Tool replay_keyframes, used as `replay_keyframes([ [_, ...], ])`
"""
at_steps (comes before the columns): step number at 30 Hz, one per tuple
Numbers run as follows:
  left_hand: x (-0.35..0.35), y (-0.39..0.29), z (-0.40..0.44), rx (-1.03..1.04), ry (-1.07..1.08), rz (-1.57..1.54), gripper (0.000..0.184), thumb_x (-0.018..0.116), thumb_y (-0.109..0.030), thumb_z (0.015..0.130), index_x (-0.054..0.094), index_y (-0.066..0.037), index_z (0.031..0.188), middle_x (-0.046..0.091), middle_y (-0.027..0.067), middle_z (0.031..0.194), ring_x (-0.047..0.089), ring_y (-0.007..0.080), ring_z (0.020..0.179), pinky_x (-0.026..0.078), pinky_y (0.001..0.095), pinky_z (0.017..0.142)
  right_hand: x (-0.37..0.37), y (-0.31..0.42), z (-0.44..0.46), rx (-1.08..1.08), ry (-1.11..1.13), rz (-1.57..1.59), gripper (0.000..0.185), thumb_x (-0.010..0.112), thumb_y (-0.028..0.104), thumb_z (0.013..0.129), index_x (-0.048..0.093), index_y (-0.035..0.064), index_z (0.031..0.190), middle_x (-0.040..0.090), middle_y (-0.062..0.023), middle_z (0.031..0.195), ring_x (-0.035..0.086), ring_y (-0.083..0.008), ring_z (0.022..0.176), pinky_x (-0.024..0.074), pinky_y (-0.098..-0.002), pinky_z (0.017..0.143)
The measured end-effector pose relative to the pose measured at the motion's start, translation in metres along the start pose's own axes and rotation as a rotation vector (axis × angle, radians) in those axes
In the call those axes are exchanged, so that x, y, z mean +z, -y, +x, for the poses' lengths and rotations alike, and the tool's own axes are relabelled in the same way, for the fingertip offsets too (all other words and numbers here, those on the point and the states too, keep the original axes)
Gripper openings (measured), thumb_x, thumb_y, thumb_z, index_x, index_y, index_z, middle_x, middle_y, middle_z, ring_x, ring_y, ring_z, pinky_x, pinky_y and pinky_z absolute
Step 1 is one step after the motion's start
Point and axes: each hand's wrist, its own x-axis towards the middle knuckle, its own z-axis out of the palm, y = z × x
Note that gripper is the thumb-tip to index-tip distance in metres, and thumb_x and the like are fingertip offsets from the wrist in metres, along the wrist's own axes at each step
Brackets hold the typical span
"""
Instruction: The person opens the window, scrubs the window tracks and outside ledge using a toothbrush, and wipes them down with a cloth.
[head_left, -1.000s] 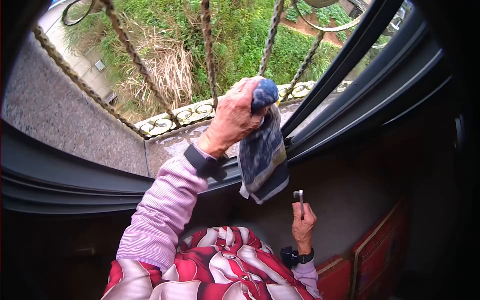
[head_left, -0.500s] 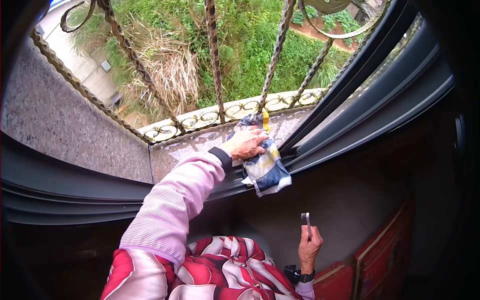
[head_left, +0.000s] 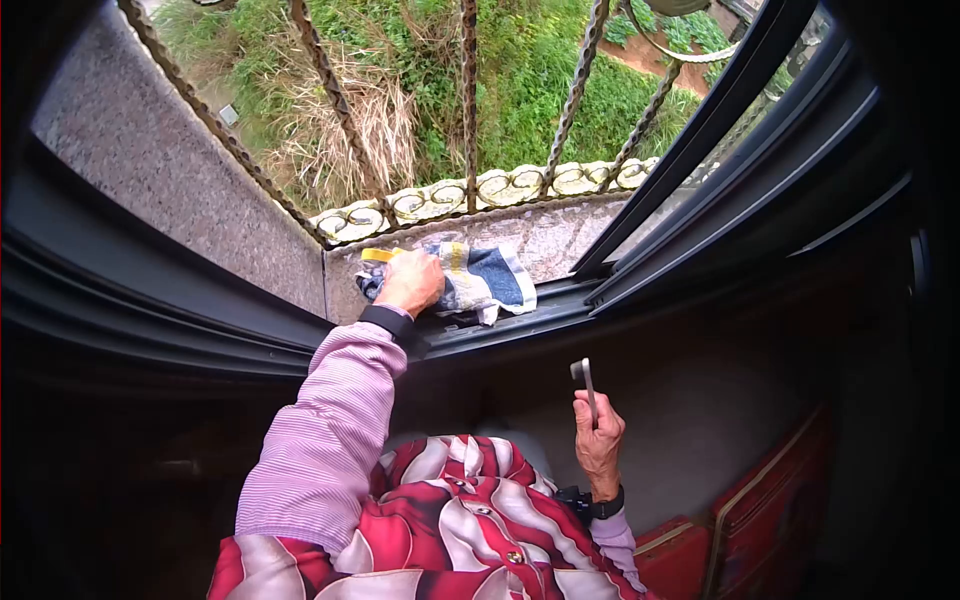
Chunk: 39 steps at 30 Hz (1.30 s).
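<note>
My left hand (head_left: pixel 412 280) presses a blue, white and yellow cloth (head_left: pixel 490 277) onto the stone sill (head_left: pixel 560 235), its fingers closed on the bunched part. The cloth's loose end spreads to the right, over the edge of the dark window track (head_left: pixel 550 310). A yellow strip of it shows at the left, beyond my fingers. Lower right, my right hand (head_left: pixel 600 435) is wrapped around the handle of a small brush (head_left: pixel 588 385) that looks like a toothbrush. Its head points up, clear of the sill.
Twisted metal bars (head_left: pixel 470 110) with a scrolled lower rail (head_left: pixel 500 188) stand beyond the sill. A dark sliding window frame (head_left: pixel 680 150) rises at the right. Stone wall (head_left: pixel 170 130) borders the left. Red boxy objects (head_left: pixel 670 565) stand at lower right.
My left hand has slid the cloth leftward along the sill, and its loose end now lies to the right instead of hanging toward me. My right hand with the brush has risen slightly.
</note>
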Motion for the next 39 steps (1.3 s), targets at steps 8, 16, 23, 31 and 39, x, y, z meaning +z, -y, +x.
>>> replay_keyframes([
  [8, -0.088, -0.063, -0.082, 0.238, -0.191, -0.475, 0.054, 0.06, -0.045, 0.086, 0.054, -0.003, 0.12, 0.052, 0.0204, 0.122, 0.053, 0.0306, 0.112, 0.043, 0.0383, 0.096, 0.007, 0.047, 0.048, 0.121, 0.159, 0.357, 0.026, 0.044, 0.021, 0.097, 0.053, 0.002, 0.113, 0.045, 0.0018, 0.077, 0.04, -0.0048, 0.063, 0.0352, -0.0224, 0.054],
  [16, -0.067, -0.071, -0.138, -0.183, -0.181, -1.794, 0.033, 0.048, -0.025, 0.098, 0.056, -0.001, 0.119, 0.06, 0.0064, 0.109, 0.054, 0.0119, 0.103, 0.042, 0.0278, 0.093, 0.074, 0.103, 0.079, -0.525, 0.614, 0.252, 0.025, 0.058, -0.003, 0.084, 0.054, -0.0026, 0.108, 0.057, -0.0203, 0.095, 0.059, -0.0375, 0.088, 0.0487, -0.0401, 0.075],
  [23, -0.056, -0.039, -0.16, -0.256, -0.248, -1.692, 0.035, 0.042, -0.027, 0.1, 0.063, 0.002, 0.103, 0.062, 0.0065, 0.1, 0.056, 0.0139, 0.096, 0.042, 0.029, 0.09, 0.094, 0.116, 0.083, -0.545, 0.806, 0.161, 0.026, 0.06, 0.003, 0.084, 0.055, -0.0021, 0.109, 0.059, -0.0201, 0.098, 0.06, -0.0356, 0.092, 0.0485, -0.0406, 0.074],
  [31, -0.045, -0.023, -0.125, -0.093, -0.513, -0.861, 0.031, 0.043, -0.024, 0.098, 0.06, 0.001, 0.099, 0.06, 0.0169, 0.093, 0.056, 0.0367, 0.089, 0.044, 0.0396, 0.083, 0.093, 0.116, 0.129, -0.498, 0.213, -0.069, 0.019, 0.051, 0.0, 0.089, 0.054, -0.0046, 0.107, 0.059, -0.0248, 0.09, 0.06, -0.0409, 0.081, 0.0476, -0.0441, 0.066],
  [39, -0.003, -0.021, -0.112, -0.174, -0.62, -0.654, 0.019, 0.06, -0.013, 0.082, 0.056, -0.004, 0.099, 0.056, 0.0138, 0.095, 0.053, 0.0324, 0.094, 0.042, 0.0416, 0.083, 0.152, 0.121, 0.227, -0.506, 0.292, -0.736, 0.015, 0.047, 0.012, 0.088, 0.06, 0.0032, 0.089, 0.064, -0.0175, 0.083, 0.063, -0.0339, 0.075, 0.0504, -0.0439, 0.063],
])
